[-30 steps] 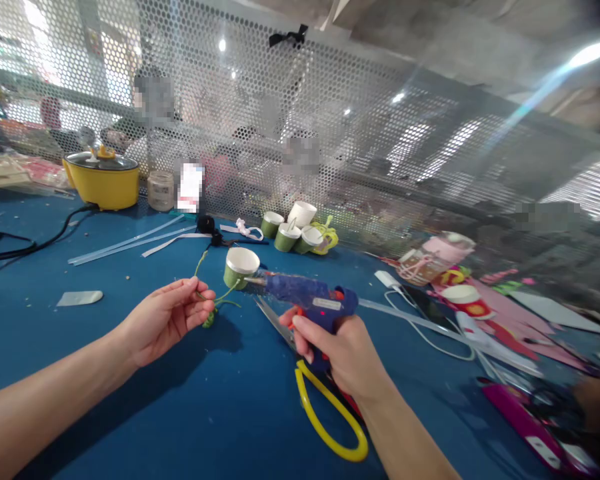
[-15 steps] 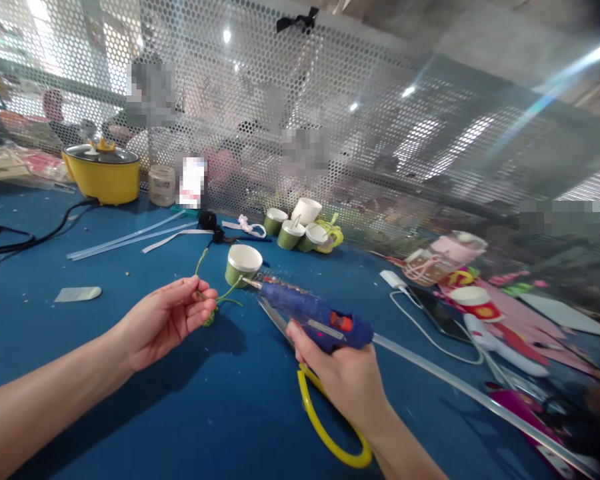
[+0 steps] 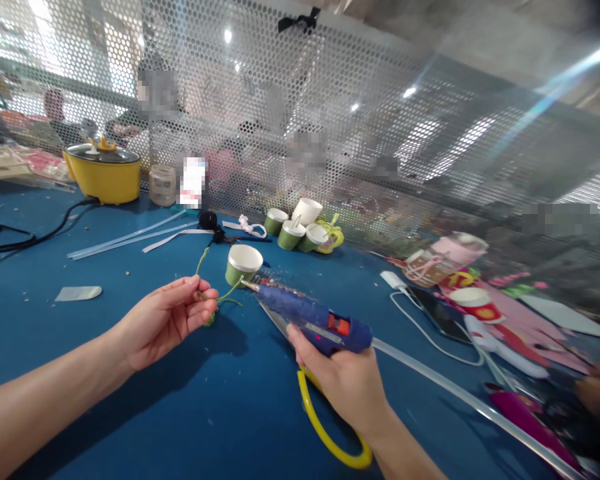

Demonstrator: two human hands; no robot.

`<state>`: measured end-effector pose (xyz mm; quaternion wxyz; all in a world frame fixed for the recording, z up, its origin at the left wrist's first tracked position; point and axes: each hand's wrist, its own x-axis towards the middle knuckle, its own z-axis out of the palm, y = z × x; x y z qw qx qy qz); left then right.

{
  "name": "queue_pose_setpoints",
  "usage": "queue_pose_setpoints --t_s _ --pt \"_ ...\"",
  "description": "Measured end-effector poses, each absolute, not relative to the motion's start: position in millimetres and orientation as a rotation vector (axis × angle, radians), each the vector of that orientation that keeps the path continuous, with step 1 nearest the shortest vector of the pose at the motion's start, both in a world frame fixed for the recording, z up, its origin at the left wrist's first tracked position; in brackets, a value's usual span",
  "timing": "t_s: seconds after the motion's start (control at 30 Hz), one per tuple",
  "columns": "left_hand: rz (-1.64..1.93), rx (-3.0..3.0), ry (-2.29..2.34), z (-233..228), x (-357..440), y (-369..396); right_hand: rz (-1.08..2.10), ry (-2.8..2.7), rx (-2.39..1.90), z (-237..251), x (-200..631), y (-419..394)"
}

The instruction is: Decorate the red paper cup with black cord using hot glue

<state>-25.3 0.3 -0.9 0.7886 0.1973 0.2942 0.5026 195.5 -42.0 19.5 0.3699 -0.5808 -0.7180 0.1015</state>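
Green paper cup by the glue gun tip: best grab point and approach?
Take the green paper cup by its side wall below the white rim, coming from the far side. It stands upright with its mouth open, so fingers can pinch across the wall. The glue gun in the right hand crowds its near right side, and the green wire in the left hand its near left.

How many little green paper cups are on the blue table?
5. One green cup stands alone just past the glue gun tip. Four more cluster by the mesh screen: one, one, one, and a whitish one tipped behind them. Others may be hidden.
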Motion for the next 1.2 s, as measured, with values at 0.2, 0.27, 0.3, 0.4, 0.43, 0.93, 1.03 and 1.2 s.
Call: queue_pose_setpoints --t_s 0.2,0.27,0.3,0.4,0.43,0.93,1.03,1.2 --pt "1.081 0.431 0.629 -1 -26 0 0.19 -1.86 -1.496 20 196 -41" --pt "1.078 0.43 0.628 -1 -26 0 0.165 -1.851 -1.497 20 197 -40" --pt "1.076 0.429 0.628 -1 -26 0 0.158 -1.847 -1.497 19 198 -40" --pt "1.077 0.432 0.622 -1 -26 0 0.137 -1.852 -1.486 19 198 -40" --pt "1.077 0.434 0.62 -1 -26 0 0.125 -1.859 -1.477 18 198 -41" --pt "1.073 0.448 0.585 -2 -26 1 -0.21 -2.034 -1.342 0 212 -38" --pt "1.075 0.456 0.588 -3 -26 1 -0.212 -1.977 -1.36 2 207 -39" --pt "1.072 0.458 0.583 -4 -26 2 -0.242 -1.946 -1.369 2 205 -38"
